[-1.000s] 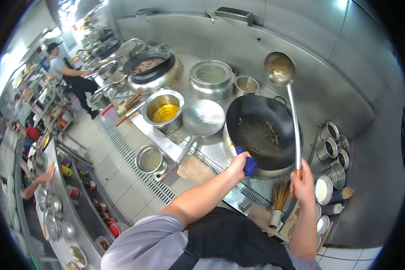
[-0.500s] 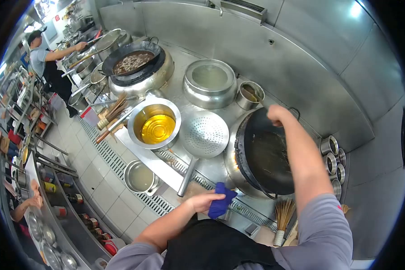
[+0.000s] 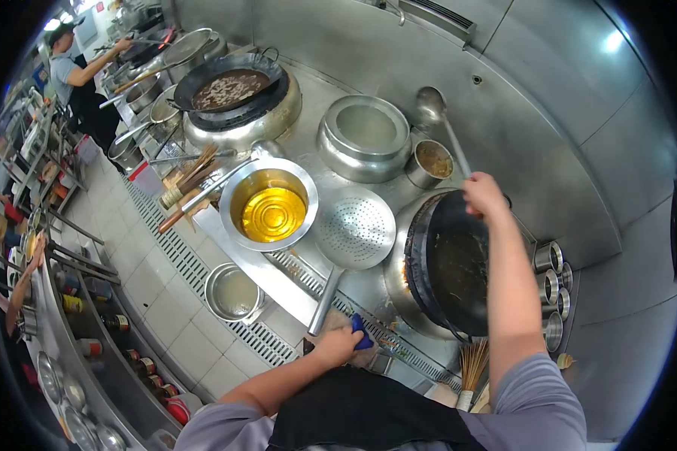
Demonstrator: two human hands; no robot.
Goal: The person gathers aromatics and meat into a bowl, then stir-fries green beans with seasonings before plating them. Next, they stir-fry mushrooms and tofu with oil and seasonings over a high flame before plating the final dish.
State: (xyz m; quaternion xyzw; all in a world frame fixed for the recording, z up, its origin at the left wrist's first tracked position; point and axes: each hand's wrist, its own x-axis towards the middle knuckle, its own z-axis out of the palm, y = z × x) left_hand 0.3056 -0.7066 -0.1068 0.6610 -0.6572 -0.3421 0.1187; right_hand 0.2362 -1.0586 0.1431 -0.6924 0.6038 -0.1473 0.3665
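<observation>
My right hand (image 3: 484, 195) is closed round the handle of a metal ladle (image 3: 431, 106), whose bowl is raised above a small metal pot of brown contents (image 3: 433, 159). Below that arm, a black wok (image 3: 459, 274) with dark liquid sits on the right burner. My left hand (image 3: 338, 346) grips a blue cloth (image 3: 362, 332) near the counter's front edge. Close by it is the handle of a perforated strainer (image 3: 355, 228). To the strainer's left stands a metal pot of yellow oil (image 3: 274, 213).
A second wok (image 3: 229, 89) with brown liquid sits on the back-left burner. A lidded steel pot (image 3: 365, 135) stands mid-counter. A bamboo brush (image 3: 473, 367) lies near the front edge. A co-worker (image 3: 79, 79) stands far left. Metal cups (image 3: 548, 257) line the right side.
My right hand has lifted the ladle out of the small pot, so its bowl now shows above. My left hand with the cloth has shifted slightly, and the view has moved.
</observation>
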